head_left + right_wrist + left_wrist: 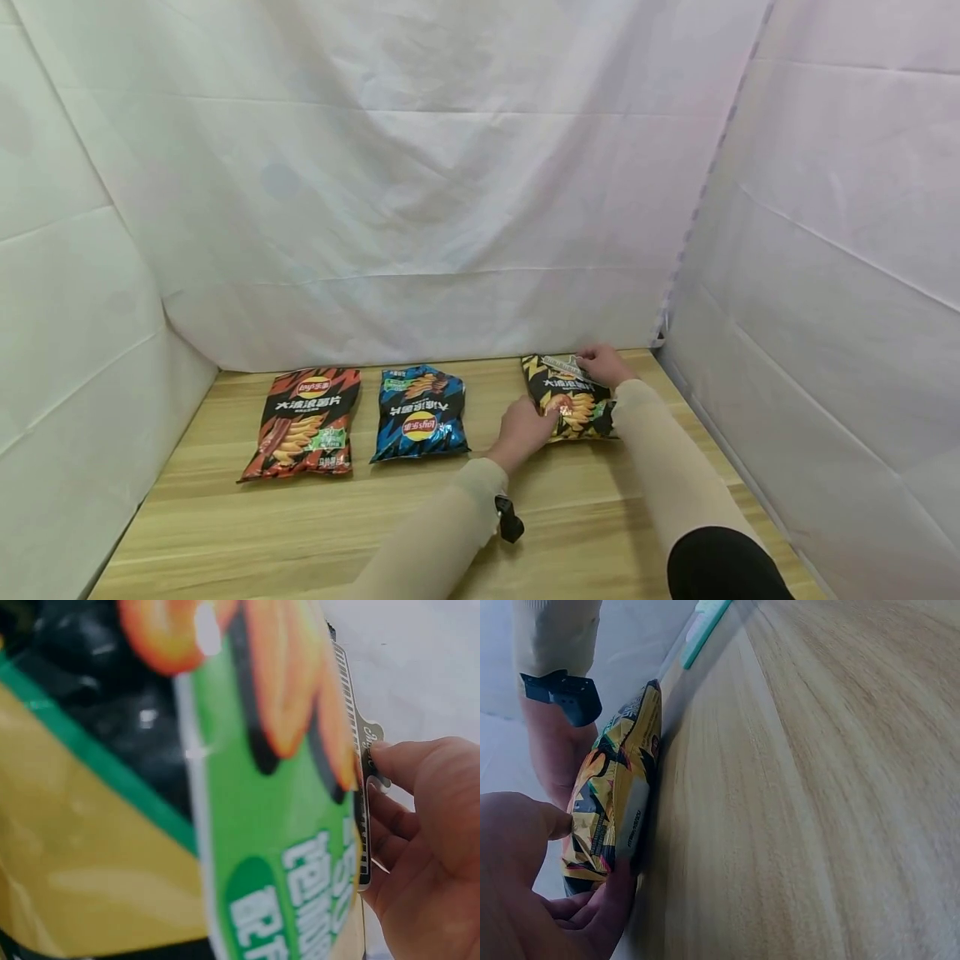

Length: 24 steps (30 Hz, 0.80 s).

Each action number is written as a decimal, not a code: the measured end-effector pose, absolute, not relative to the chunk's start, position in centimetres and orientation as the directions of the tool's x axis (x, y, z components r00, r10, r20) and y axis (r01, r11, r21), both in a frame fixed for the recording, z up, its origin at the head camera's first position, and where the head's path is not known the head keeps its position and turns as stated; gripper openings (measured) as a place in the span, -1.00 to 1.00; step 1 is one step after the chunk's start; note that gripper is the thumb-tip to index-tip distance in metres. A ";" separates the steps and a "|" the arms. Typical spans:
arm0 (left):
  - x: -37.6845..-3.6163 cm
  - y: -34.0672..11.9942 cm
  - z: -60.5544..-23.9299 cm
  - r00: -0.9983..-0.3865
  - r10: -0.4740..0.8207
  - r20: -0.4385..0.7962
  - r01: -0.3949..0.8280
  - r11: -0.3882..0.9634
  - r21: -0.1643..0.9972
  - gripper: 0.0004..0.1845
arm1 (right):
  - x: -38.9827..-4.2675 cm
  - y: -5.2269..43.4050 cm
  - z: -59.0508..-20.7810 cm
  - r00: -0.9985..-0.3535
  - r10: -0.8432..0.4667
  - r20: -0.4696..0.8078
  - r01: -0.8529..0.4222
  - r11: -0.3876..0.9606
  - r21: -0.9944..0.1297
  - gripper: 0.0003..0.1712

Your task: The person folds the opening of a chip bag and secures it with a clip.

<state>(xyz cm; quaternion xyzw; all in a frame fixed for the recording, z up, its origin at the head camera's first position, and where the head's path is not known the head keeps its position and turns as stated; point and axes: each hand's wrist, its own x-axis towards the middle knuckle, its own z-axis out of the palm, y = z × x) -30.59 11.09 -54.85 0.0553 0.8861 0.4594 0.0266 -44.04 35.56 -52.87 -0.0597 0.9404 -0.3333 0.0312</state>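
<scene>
My left hand (522, 433) grips the near left side of a yellow-and-black bag of potato chips (583, 414). In the left wrist view, the left thumb (555, 823) is on one face of the bag (607, 806) and the fingers curl under its edge. Over the far end of the bag, my right hand (606, 367) pinches a flat ruler-like strip (564, 367) that lies across its printed front. Seen from the right wrist, the strip (367, 739) has fine markings, script lettering and a shaped tab between thumb and fingers.
To the left lie a blue bag of potato chips (420, 427) and a red one (311, 425), flat on the wooden table (247, 533). White cloth (420, 208) encloses the back and sides. A mint-green edged object (703, 634) shows in the left wrist view.
</scene>
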 end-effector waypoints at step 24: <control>-30.1 10.5 -53.9 -0.986 0.165 -0.036 0.066 0.575 0.816 -0.47 | -44.9 35.6 -53.9 -0.993 -0.058 -0.106 0.013 0.818 -0.575 -0.48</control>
